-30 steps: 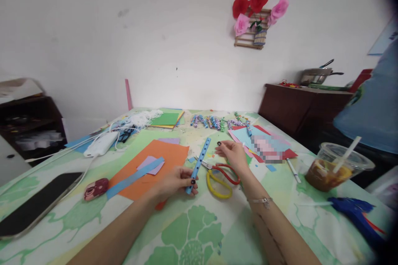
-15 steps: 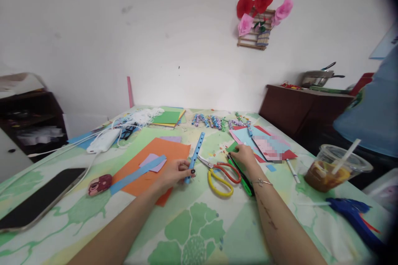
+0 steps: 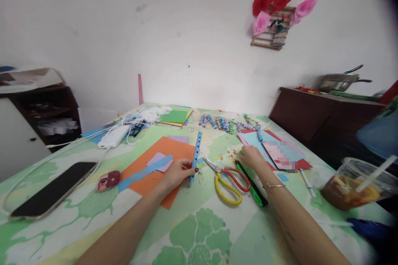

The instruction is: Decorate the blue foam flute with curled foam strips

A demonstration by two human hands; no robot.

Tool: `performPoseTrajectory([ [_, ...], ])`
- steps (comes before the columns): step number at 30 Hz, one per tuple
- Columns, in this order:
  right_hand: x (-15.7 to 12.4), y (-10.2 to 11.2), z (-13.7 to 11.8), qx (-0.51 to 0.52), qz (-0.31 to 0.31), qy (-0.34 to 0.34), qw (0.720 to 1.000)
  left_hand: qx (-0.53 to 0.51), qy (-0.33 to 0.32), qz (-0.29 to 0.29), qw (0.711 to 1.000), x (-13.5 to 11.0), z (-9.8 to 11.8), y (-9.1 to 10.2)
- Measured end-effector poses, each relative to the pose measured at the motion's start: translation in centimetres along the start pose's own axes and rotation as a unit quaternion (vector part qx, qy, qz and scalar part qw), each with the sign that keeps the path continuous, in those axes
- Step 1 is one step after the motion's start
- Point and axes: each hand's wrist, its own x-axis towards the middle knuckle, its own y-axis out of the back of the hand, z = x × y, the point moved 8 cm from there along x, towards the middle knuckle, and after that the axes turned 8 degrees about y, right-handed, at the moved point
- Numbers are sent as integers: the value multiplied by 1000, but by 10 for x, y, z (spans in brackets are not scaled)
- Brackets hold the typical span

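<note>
My left hand [image 3: 179, 172] pinches a blue paper strip [image 3: 197, 149] with a row of dark holes, holding it nearly upright beside an orange sheet [image 3: 168, 201]. My right hand [image 3: 252, 157] is closed with its fingertips down near the table; a bit of green shows by them, and what they grip is hidden. Just below that hand lies a green and black box cutter [image 3: 253, 188]. Between my hands are scissors [image 3: 230, 182] with one red and one yellow handle loop. Another blue strip [image 3: 144, 172] rests across the orange sheet and a small purple paper piece [image 3: 155, 160].
Left are a phone [image 3: 54, 192], a dark red case [image 3: 108, 181] and a white power bank [image 3: 114, 136] with cables. Colourful twisted paper pieces [image 3: 222, 124] line the back. At right stand a drink cup [image 3: 348, 186], a marker [image 3: 307, 183] and a blurred blue tool [image 3: 371, 232].
The view has turned slightly right. My right hand has shifted a little, and the green paper at its fingertips is now mostly out of sight. My left hand still holds the holed strip.
</note>
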Motion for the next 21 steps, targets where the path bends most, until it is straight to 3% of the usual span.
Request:
performPoseTrajectory([
  [6, -8, 11, 9, 37, 68, -48, 996, 78, -14, 57, 995, 0, 7, 11],
  [9, -12, 34, 13, 82, 134, -60, 986, 121, -19, 84, 989, 1, 8, 15],
  [13, -26, 76, 9, 154, 243, -39, 957, 146, -5, 75, 986, 1, 3, 14],
  [16, -50, 91, -16, 197, 299, 19, 934, 142, 8, 74, 987, 0, 2, 15],
  [21, -103, 78, -88, 224, 328, 184, 899, 75, -1, 143, 987, -3, 7, 32],
])
